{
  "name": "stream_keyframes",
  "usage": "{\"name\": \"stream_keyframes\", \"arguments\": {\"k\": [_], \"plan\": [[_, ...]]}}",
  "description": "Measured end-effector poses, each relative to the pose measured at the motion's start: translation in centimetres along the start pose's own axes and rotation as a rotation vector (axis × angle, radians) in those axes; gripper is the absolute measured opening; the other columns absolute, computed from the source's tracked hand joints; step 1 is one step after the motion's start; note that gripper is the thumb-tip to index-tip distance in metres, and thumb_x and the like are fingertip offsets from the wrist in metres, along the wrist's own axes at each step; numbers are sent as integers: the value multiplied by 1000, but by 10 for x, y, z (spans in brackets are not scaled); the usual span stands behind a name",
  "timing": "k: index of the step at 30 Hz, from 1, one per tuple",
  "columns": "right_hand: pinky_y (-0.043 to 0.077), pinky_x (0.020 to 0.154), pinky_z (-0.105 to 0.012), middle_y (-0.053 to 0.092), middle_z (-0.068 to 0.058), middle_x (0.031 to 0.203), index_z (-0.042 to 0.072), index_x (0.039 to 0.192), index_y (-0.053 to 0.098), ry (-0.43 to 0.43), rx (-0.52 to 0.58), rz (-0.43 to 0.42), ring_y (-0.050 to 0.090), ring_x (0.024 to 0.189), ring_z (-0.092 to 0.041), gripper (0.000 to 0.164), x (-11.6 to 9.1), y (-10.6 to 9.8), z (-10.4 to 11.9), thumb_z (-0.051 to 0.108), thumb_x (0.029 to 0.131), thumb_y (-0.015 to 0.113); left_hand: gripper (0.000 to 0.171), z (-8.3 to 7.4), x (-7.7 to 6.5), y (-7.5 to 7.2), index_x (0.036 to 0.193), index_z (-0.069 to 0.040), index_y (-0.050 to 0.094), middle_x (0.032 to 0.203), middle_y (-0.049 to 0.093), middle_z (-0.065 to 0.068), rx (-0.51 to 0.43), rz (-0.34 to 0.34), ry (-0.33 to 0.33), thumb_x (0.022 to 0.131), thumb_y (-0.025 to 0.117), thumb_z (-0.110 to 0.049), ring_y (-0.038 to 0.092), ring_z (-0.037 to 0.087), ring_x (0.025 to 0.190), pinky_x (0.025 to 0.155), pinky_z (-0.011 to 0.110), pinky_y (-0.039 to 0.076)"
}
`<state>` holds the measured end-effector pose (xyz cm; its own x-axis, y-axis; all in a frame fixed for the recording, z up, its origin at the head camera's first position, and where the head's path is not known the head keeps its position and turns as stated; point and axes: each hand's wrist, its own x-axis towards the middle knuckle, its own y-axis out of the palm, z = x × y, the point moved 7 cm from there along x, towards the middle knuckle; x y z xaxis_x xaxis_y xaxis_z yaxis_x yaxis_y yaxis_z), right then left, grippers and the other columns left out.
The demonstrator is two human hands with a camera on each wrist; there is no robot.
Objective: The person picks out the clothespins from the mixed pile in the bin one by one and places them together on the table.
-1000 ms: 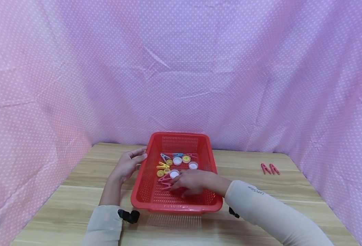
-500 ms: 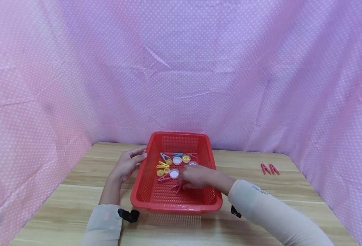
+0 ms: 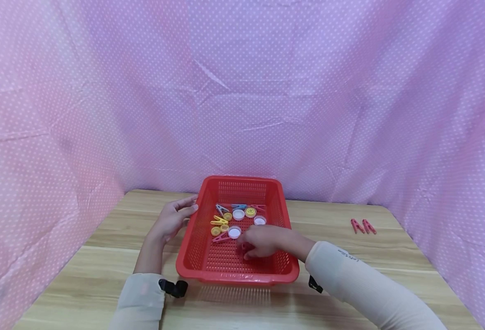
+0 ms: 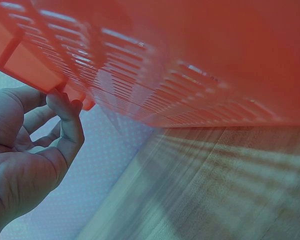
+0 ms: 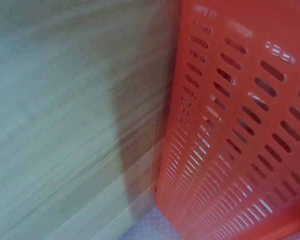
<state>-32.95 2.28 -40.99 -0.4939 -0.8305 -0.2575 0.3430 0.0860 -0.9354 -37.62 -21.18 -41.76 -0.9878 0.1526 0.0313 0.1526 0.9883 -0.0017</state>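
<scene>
A red plastic basket point(image 3: 237, 277) with slotted walls stands on the wooden table. My left hand point(image 3: 170, 222) pinches its left rim between thumb and fingers, seen close up in the left wrist view. Inside the basket, my right hand point(image 3: 263, 240) grips a pink clothespin point(image 3: 244, 247), mostly covered by the fingers. Another pink clothespin point(image 3: 221, 237) lies just left of it, beside a white-centred round cap point(image 3: 234, 233). Farther back lie a yellow clothespin point(image 3: 219, 221), a blue clothespin point(image 3: 239, 206) and a yellow cap point(image 3: 250, 211). The right wrist view shows only the basket's outer wall point(image 5: 240, 110) and table.
Two pink clothespins point(image 3: 363, 226) lie side by side on the table point(image 3: 324, 220), right of the basket. A pink dotted cloth point(image 3: 242, 91) hangs behind and along both sides. More caps and clothespins are spread over the basket floor.
My right hand has closed on a pink clothespin that lay near the front of the basket floor and drawn it slightly to the right. The left hand stays at the rim.
</scene>
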Motion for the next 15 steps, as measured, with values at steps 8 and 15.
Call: {"name": "stream_keyframes", "arguments": {"k": [8, 15], "plan": [[58, 85, -25, 70, 11, 98, 22, 114, 75, 7, -31, -12, 61, 86, -2, 21, 1, -1, -1, 19, 93, 77, 53, -2, -1, 1, 152, -3, 47, 138, 54, 23, 2, 2, -2, 103, 63, -16, 69, 13, 99, 82, 32, 61], [56, 79, -21, 66, 12, 91, 23, 107, 71, 35, 2, -37, 60, 84, -3, 21, 1, -1, -3, 15, 89, 80, 53, -2, -1, 0, 152, -3, 48, 136, 56, 20, 8, -15, -11, 103, 64, -15, 69, 13, 98, 82, 31, 61]]}}
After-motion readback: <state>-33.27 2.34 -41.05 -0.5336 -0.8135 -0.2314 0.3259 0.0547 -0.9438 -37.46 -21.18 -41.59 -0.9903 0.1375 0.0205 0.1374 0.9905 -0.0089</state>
